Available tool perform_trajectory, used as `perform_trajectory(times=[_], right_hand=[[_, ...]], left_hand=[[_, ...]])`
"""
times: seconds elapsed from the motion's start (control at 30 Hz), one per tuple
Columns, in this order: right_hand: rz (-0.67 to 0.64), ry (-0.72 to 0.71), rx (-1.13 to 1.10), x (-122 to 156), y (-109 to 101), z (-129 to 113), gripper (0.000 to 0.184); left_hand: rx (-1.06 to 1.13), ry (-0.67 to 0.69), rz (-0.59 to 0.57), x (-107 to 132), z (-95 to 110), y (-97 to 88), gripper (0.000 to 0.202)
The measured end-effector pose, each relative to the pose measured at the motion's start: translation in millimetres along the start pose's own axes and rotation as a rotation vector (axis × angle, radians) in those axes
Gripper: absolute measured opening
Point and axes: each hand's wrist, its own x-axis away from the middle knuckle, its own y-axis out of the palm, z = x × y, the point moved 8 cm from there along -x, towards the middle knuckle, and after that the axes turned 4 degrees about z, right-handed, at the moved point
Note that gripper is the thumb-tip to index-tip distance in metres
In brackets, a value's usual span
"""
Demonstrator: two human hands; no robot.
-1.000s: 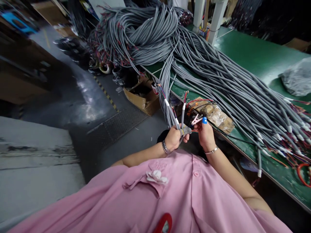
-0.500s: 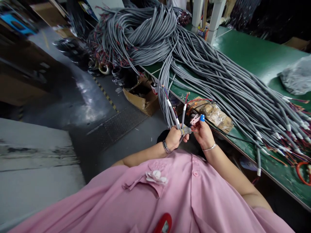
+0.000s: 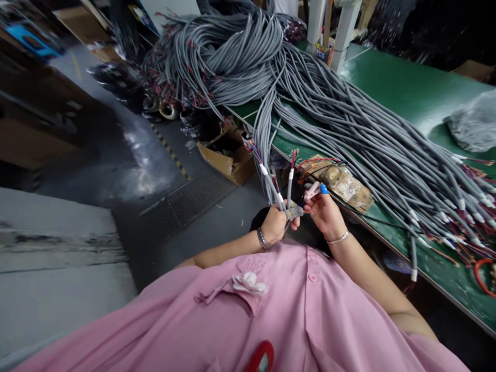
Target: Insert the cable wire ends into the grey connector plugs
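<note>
Head view shows your left hand (image 3: 276,223) with its grip closed around several gray cables (image 3: 290,190), and your right hand (image 3: 325,213) narrowly pinching a pink tool (image 3: 311,191), both beside the table (image 3: 399,85).

Cable ends (image 3: 264,169) in left hand (image 3: 275,224) swung leftward; pink clip (image 3: 312,190) in right hand (image 3: 326,216) turned.

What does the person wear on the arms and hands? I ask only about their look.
Both forearms are bare below short pink sleeves. The left hand has a dark metallic band at its wrist and what seems a grey finger cover with a yellowish stripe. The right hand has a slim silvery bracelet at its wrist and a blue cap on the thumb.
</note>
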Motion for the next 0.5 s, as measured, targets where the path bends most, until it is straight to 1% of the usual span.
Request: perform_trajectory(times=[0.1,0.17,0.33,0.5], right_hand=[[0.012,-0.072,0.054,-1,-1,-5,0.031],[0.022,-0.085,0.057,-2,-1,-6,0.033],[0.032,-0.060,0.042,-5,-1,-3,0.037],[0.048,-0.040,0.008,-11,-2,-1,0.036]], left_hand=[[0.006,0.000,-0.004,-3,1,2.5,0.027],[0.019,-0.007,-0.007,-6,2,4.5,0.027],[0.022,-0.020,-0.016,-11,1,8.5,0.026],[0.009,-0.029,0.004,-14,-3,7.3,0.027]])
